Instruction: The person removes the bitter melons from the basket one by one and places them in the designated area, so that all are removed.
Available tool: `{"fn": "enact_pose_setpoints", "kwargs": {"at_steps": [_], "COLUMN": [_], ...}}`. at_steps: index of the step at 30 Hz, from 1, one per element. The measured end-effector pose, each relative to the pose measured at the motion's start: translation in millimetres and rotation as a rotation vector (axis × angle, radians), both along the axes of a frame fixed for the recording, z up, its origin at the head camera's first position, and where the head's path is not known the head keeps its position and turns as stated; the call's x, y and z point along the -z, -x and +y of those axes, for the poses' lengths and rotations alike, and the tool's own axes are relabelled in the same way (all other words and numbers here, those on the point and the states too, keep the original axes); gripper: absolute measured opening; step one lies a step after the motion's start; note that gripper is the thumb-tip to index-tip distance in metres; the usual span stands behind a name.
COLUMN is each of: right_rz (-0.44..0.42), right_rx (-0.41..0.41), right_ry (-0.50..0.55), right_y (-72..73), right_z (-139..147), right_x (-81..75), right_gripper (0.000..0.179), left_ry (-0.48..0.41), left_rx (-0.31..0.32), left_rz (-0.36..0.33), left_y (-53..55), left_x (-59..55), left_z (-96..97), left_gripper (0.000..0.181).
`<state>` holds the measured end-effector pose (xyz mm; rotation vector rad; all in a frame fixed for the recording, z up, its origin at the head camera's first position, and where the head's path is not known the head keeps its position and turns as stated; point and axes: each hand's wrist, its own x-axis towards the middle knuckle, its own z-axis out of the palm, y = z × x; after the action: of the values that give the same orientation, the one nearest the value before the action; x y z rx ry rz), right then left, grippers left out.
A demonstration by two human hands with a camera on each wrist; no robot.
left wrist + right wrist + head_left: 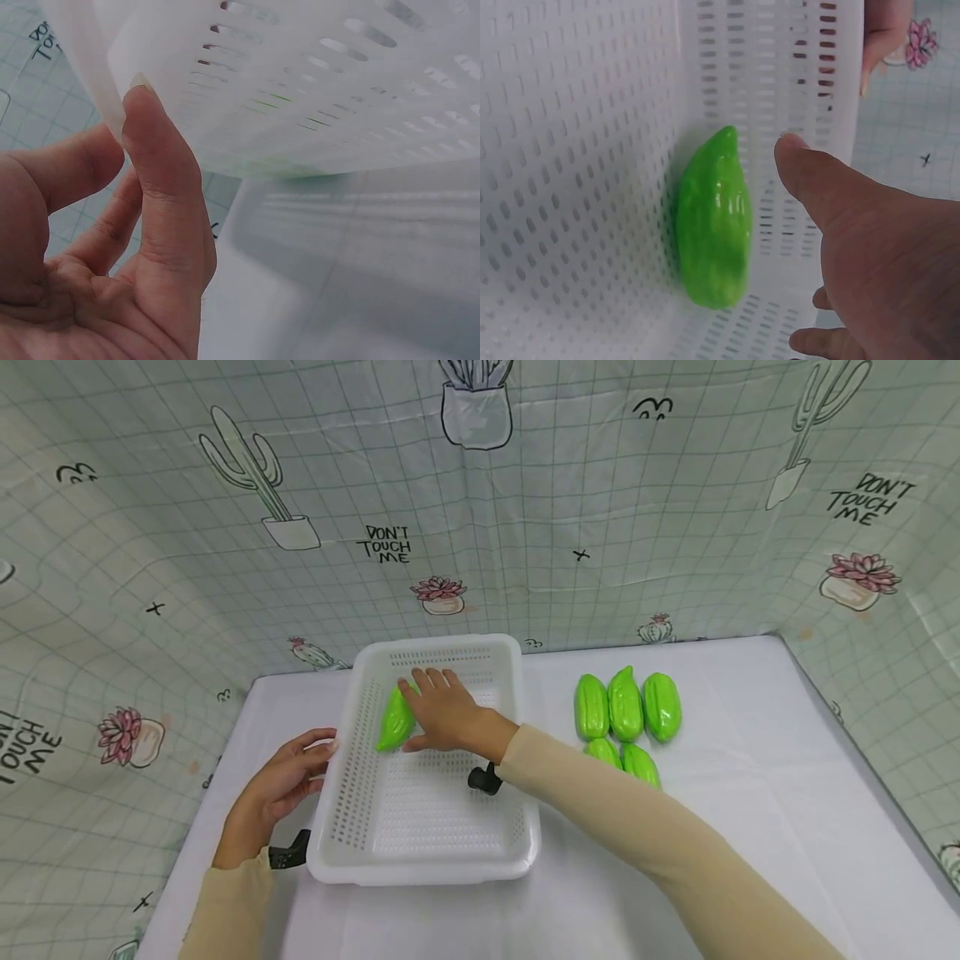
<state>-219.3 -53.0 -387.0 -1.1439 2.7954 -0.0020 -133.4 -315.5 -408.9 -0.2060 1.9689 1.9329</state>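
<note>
A white perforated plastic basket point(423, 872) stands on the white-covered table, left of centre. Inside it, by the left wall, lies a glossy green vegetable-like piece point(716, 225) with bumpy ribs and a pointed tip. My right hand point(450, 714) is over the basket with its fingers spread; the right wrist view shows a gap between thumb and green piece. At the left rim is my left hand point(288, 777). Its fingers point(161, 172) pinch the rim edge from outside in the left wrist view, where the green piece is faintly visible through the wall.
Several similar green pieces point(626, 706) are grouped right of the basket, some partly behind my right sleeve point(622, 835). A patterned grid cloth point(525, 527) hangs behind and beside the table. Black wrist-camera mounts point(483, 779) sit at both wrists.
</note>
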Motion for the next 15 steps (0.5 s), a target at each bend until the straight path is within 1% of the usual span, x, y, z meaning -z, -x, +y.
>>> {"fn": "enact_pose_setpoints", "kwargs": {"at_steps": [8, 11, 15], "right_rz": [-0.026, -0.04, -0.045], "right_rx": [0.04, 0.056, 0.069], "right_ry": [-0.035, -0.039, -0.054], "right_y": [4.2, 6.1, 9.0], "right_z": [-10, -13, -19], "right_x": [9.4, 12.9, 17.1], "right_gripper": [0.101, 0.102, 0.103], "left_ry": [0.005, -0.002, -0.011], "left_rx": [0.003, 0.002, -0.002], "left_rz": [-0.003, -0.004, -0.002], "left_y": [1.0, 0.9, 0.4], "left_x": [0.9, 0.9, 0.3], "left_z": [-0.4, -0.7, -1.4], "left_gripper": [0.04, 0.041, 0.036]}}
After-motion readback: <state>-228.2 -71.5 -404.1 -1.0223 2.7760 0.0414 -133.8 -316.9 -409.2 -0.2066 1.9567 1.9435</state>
